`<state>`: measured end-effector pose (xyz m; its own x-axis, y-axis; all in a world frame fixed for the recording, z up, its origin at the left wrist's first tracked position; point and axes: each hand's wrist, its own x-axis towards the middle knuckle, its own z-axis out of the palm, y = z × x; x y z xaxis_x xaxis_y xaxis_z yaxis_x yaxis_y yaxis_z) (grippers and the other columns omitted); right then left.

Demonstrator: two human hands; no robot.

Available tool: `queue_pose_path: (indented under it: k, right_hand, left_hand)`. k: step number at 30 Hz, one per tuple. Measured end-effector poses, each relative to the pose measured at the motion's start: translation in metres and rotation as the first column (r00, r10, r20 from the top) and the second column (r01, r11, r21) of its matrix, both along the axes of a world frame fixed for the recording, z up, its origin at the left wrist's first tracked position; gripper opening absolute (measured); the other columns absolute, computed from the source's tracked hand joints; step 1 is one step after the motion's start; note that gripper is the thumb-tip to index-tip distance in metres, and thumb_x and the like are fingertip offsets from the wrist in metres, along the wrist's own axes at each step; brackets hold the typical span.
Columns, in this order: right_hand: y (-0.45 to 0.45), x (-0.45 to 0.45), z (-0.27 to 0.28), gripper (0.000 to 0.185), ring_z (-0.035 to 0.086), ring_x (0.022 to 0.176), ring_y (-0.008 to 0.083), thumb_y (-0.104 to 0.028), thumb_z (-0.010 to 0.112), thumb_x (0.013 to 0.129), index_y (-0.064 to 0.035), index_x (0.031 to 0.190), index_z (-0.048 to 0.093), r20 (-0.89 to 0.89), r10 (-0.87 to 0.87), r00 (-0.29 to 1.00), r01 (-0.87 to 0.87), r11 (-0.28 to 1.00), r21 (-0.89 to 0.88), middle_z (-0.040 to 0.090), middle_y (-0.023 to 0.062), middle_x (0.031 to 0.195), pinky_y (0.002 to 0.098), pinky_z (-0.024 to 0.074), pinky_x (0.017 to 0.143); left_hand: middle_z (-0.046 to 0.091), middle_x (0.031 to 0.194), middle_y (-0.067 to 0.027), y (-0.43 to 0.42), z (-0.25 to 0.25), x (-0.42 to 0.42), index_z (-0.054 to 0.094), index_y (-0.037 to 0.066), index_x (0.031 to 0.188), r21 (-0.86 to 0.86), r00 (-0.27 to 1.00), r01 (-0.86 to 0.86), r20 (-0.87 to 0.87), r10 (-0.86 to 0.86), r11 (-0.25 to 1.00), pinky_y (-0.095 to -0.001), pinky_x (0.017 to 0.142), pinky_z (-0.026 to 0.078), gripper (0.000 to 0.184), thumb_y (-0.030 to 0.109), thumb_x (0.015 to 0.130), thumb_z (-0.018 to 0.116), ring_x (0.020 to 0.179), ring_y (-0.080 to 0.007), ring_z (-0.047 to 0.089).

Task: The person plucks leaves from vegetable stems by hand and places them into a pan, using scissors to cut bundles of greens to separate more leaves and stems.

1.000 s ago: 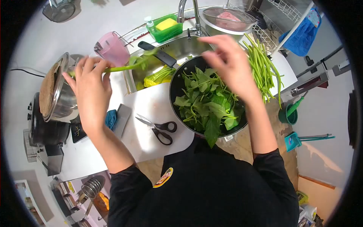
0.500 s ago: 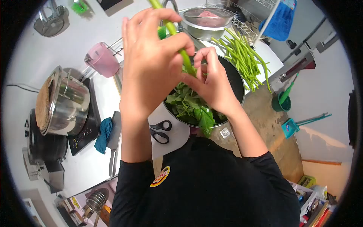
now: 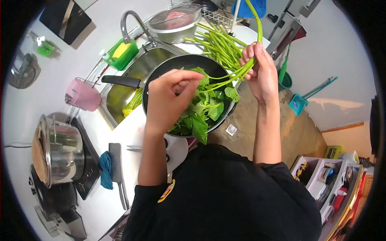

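My right hand (image 3: pixel 261 72) grips a long green stem (image 3: pixel 257 24), thick end up, with thinner leafy stalks trailing down-left over the black pan (image 3: pixel 165 64). Thumb and forefinger of my left hand (image 3: pixel 171 98) are pinched together above the pan, close to one thin stalk; what they hold, if anything, cannot be made out. Green leaves (image 3: pixel 199 114) fill much of the pan, some hanging over its near rim. Behind it lies a pile of bare green stems (image 3: pixel 217 42). My left forearm partly covers scissors (image 3: pixel 134 148) on a white board (image 3: pixel 179 146).
The sink (image 3: pixel 157 56), with its faucet (image 3: pixel 136 20), lies behind the pan and has greens inside. A strainer bowl with pink meat (image 3: pixel 175 24) stands beyond. Left are a steel pot (image 3: pixel 62 148), a cleaver (image 3: pixel 116 160), a blue cloth (image 3: pixel 105 170) and a pink container (image 3: pixel 83 94).
My hands, close together over the pan before, are now apart. The right hand has moved right and up with the stem; the left has come lower. The camera view has shifted, showing the sink.
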<state>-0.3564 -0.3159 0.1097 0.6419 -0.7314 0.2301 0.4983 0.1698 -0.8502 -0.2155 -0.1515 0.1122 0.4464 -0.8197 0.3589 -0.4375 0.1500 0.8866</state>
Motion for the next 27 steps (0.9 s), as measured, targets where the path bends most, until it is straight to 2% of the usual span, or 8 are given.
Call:
queue_pose_path:
  k: [7,11,17,20,21,24,25,27]
  right_hand:
    - [0.019,0.007,0.007,0.029,0.029,0.053,0.0041,-0.033,0.04,0.096,-0.0082,0.081,0.044,0.019,0.019,1.0,-0.018,0.999,-0.045,0.041,0.0003,0.072,0.017,0.0238,0.043]
    - [0.024,0.011,0.007,0.029,0.029,0.052,0.0044,-0.032,0.039,0.097,-0.0077,0.082,0.043,0.089,0.063,0.994,-0.06,0.997,-0.038,0.041,0.0009,0.072,0.0171,0.024,0.043]
    - [0.027,0.015,0.004,0.029,0.029,0.052,0.005,-0.032,0.033,0.098,-0.0076,0.083,0.04,0.199,0.077,0.977,-0.078,0.997,-0.005,0.038,0.0012,0.075,0.0172,0.0251,0.042]
    - [0.035,0.02,-0.001,0.03,0.032,0.052,0.0069,-0.032,0.031,0.098,-0.0071,0.084,0.039,0.271,0.052,0.961,-0.041,0.998,-0.048,0.04,0.0024,0.078,0.0194,0.0291,0.045]
    - [0.04,0.024,-0.004,0.03,0.032,0.052,0.0071,-0.032,0.032,0.098,-0.0071,0.085,0.039,0.3,0.031,0.954,-0.017,0.999,-0.05,0.04,0.0025,0.079,0.0197,0.0294,0.045]
    - [0.044,0.027,-0.007,0.03,0.031,0.052,0.006,-0.033,0.035,0.097,-0.0081,0.082,0.04,0.416,-0.049,0.908,0.059,0.998,-0.011,0.039,0.0016,0.077,0.0189,0.0282,0.044]
    - [0.037,0.02,-0.005,0.03,0.03,0.051,0.0057,-0.034,0.035,0.097,-0.0083,0.081,0.04,0.479,-0.097,0.873,0.102,0.995,0.016,0.039,0.0013,0.076,0.0185,0.028,0.043]
    - [0.017,0.002,0.005,0.032,0.029,0.051,0.0045,-0.035,0.035,0.097,-0.0092,0.078,0.039,0.51,-0.185,0.84,0.227,0.974,-0.021,0.036,0.0001,0.074,0.0173,0.0275,0.042]
  left_hand:
    - [0.061,0.075,-0.0087,-0.013,0.0,-0.023,0.068,0.005,0.089,-0.016,0.95,0.004,0.314,0.001,1.0,-0.0259,0.056,0.045,0.015,0.005,0.074,0.067,0.059,-0.0159,0.056]
    - [0.06,0.08,-0.0081,-0.021,-0.009,-0.03,0.065,0.006,0.087,-0.13,0.906,-0.06,0.409,0.109,0.99,-0.0333,0.062,0.047,0.01,0.009,0.077,0.064,0.07,-0.0233,0.06]
    - [0.061,0.08,-0.0088,-0.03,-0.016,-0.028,0.064,0.002,0.094,-0.238,0.934,-0.067,0.327,0.145,0.969,-0.0238,0.054,0.044,0.015,0.002,0.079,0.061,0.061,-0.0157,0.056]
    - [0.061,0.08,-0.0046,-0.034,-0.025,-0.024,0.062,-0.003,0.092,-0.187,0.99,-0.135,-0.072,0.124,0.973,-0.0214,0.054,0.042,0.011,0.003,0.083,0.058,0.06,-0.0094,0.053]
    - [0.06,0.076,-0.0026,-0.037,-0.025,-0.026,0.06,0.0,0.09,-0.206,0.942,-0.11,-0.332,0.037,0.972,-0.0194,0.05,0.039,0.01,0.008,0.084,0.057,0.057,-0.0054,0.051]
    - [0.06,0.076,0.0011,-0.031,-0.031,-0.012,0.061,0.007,0.093,-0.023,0.592,-0.059,-0.806,0.017,0.998,-0.0163,0.046,0.033,0.014,0.019,0.086,0.057,0.054,-0.003,0.047]
    - [0.057,0.076,0.0048,-0.031,-0.034,-0.008,0.058,0.015,0.093,-0.012,0.377,-0.226,-0.923,0.076,0.974,-0.0155,0.043,0.028,0.014,0.027,0.087,0.056,0.052,-0.001,0.043]
    - [0.057,0.082,0.008,-0.013,-0.064,0.04,0.054,0.018,0.092,-0.082,0.399,-0.24,-0.917,0.021,0.967,-0.0165,0.042,0.028,0.013,0.03,0.087,0.058,0.057,0.0015,0.045]
